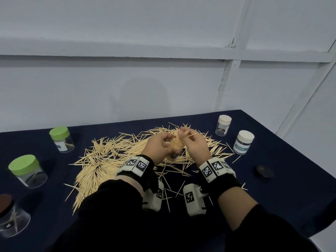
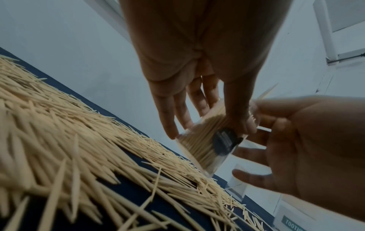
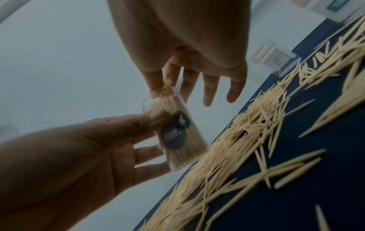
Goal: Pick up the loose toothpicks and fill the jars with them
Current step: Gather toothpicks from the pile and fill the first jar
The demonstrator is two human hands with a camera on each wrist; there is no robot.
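A big heap of loose toothpicks [image 1: 109,157] covers the middle of the dark blue table [image 1: 272,188]. My left hand [image 1: 164,143] grips a small clear jar [image 1: 175,146], tilted and held just above the heap. It is packed with toothpicks and has a dark label [image 2: 225,142]. My right hand [image 1: 183,134] is at the jar's mouth and pinches a few toothpicks [image 1: 190,135] between thumb and forefinger; its other fingers [image 3: 210,92] are spread out. In the right wrist view my left thumb [image 3: 152,116] presses on the jar [image 3: 177,134].
Two green-lidded jars [image 1: 61,137] [image 1: 27,171] and a brown-lidded one [image 1: 9,215] stand along the left. Two white-lidded jars [image 1: 223,125] [image 1: 243,141] stand at the right. A loose black lid [image 1: 265,171] lies near the right edge. A grey wall rises behind the table.
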